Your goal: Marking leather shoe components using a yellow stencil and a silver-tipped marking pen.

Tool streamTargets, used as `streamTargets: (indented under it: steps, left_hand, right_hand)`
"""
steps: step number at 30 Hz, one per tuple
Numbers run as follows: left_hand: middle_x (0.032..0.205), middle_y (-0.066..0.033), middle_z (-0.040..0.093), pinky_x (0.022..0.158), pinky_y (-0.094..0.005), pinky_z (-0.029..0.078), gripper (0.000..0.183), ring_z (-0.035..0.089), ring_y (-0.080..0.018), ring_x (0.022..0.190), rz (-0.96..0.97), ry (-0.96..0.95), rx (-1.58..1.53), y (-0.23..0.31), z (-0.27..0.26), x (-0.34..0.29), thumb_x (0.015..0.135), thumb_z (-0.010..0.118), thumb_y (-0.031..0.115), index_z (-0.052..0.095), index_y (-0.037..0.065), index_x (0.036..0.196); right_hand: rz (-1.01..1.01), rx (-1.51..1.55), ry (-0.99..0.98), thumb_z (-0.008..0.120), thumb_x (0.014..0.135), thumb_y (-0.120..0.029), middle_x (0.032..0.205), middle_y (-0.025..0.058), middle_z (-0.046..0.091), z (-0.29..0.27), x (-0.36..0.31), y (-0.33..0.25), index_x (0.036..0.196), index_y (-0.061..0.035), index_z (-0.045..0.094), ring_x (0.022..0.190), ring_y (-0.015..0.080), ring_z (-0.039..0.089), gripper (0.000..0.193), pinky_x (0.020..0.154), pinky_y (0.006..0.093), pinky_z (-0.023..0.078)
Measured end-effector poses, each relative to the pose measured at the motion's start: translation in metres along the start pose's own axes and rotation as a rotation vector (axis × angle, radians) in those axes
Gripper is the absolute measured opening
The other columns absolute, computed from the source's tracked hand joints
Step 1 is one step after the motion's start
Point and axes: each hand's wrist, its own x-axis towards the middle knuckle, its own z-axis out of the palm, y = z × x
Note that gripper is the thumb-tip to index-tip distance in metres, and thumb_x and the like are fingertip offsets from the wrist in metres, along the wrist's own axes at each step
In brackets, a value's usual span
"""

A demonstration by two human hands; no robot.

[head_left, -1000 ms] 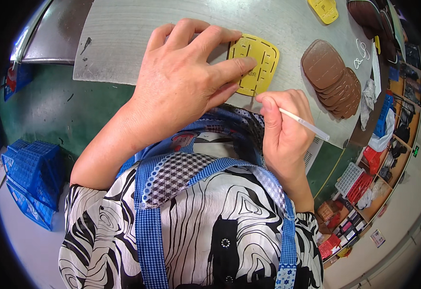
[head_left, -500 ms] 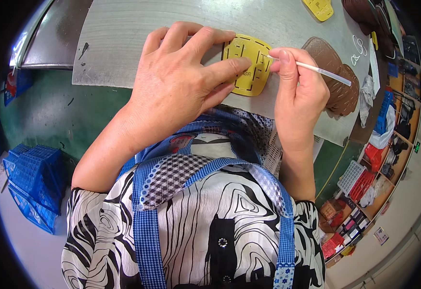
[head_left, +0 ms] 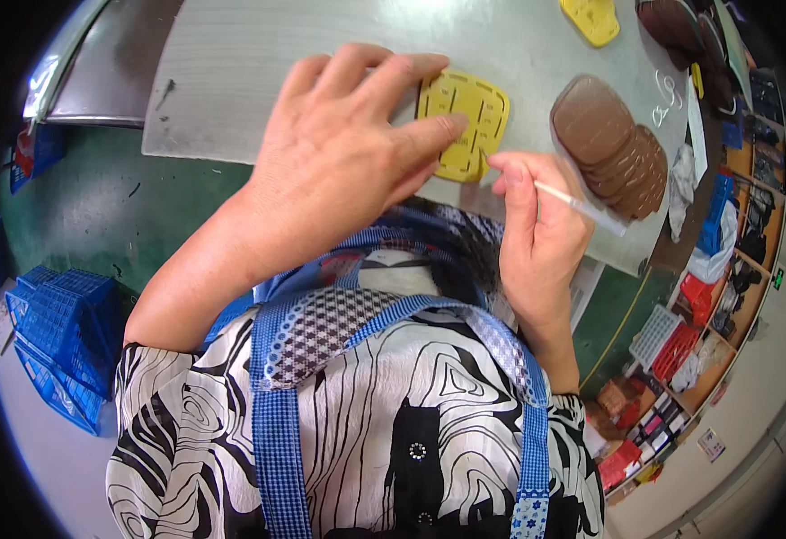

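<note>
A yellow slotted template [head_left: 475, 95] lies flat on the grey worktop [head_left: 258, 54], a thin dark edge showing along its upper left side. My left hand [head_left: 343, 148] rests over its left part with fingers spread, the index finger at the top left corner and the thumb pressing near the middle. Pinched in my right hand [head_left: 541, 216] is a slim white marking pen [head_left: 581, 207], its tip end by the template's lower right edge. Fingers partly hide that tip. Beyond my right hand, a fanned stack of brown slotted pieces [head_left: 590, 121] lies on the worktop.
Another yellow template [head_left: 593, 20] lies at the far edge, with dark brown pieces [head_left: 680, 31] at far right. White thread [head_left: 664, 101] and a crumpled cloth [head_left: 682, 184] lie near the right edge. Blue baskets [head_left: 65, 332] stand on the floor at left; loaded shelves [head_left: 725, 296] line the right.
My right hand has moved down with the pen, from the template's upper right side to its lower right. The brown stack shows more fully. My left hand stays on the template.
</note>
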Motion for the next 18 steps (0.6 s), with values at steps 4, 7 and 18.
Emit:
streamTargets:
  steps: [4,7,18]
  left_hand:
    - [0.132,-0.0057,0.06,0.1,-0.0415,0.043,0.046,0.055,-0.0264,0.117,0.077,-0.058,-0.023,-0.009,0.002,0.02,0.078,0.082,0.024,0.071,0.021,0.122]
    - [0.113,-0.0107,0.058,0.098,-0.0414,0.044,0.081,0.057,-0.0301,0.113,0.038,-0.196,-0.14,-0.016,0.004,0.04,0.064,0.092,0.027,0.056,0.007,0.134]
    - [0.152,-0.013,0.048,0.126,-0.0517,0.024,0.073,0.039,-0.0312,0.148,-0.125,0.105,0.461,-0.125,0.017,0.062,0.093,0.068,0.048,0.048,0.011,0.153]
  right_hand:
    - [0.289,0.315,-0.049,0.061,0.101,-0.006,0.09,0.0109,0.07,-0.006,-0.002,0.011,0.11,-0.0018,0.071,0.086,0.0288,0.066,0.015,0.077,0.036,0.052]
    - [-0.031,0.118,0.151,0.059,0.102,-0.003,0.088,0.0101,0.071,0.003,0.021,0.024,0.124,-0.0007,0.068,0.08,0.0236,0.068,0.024,0.075,0.0337,0.054]
    - [0.141,-0.245,0.445,0.067,0.103,-0.018,0.079,0.0081,0.067,-0.064,0.033,0.081,0.105,0.002,0.07,0.071,0.0117,0.059,0.021,0.067,0.0304,0.05]
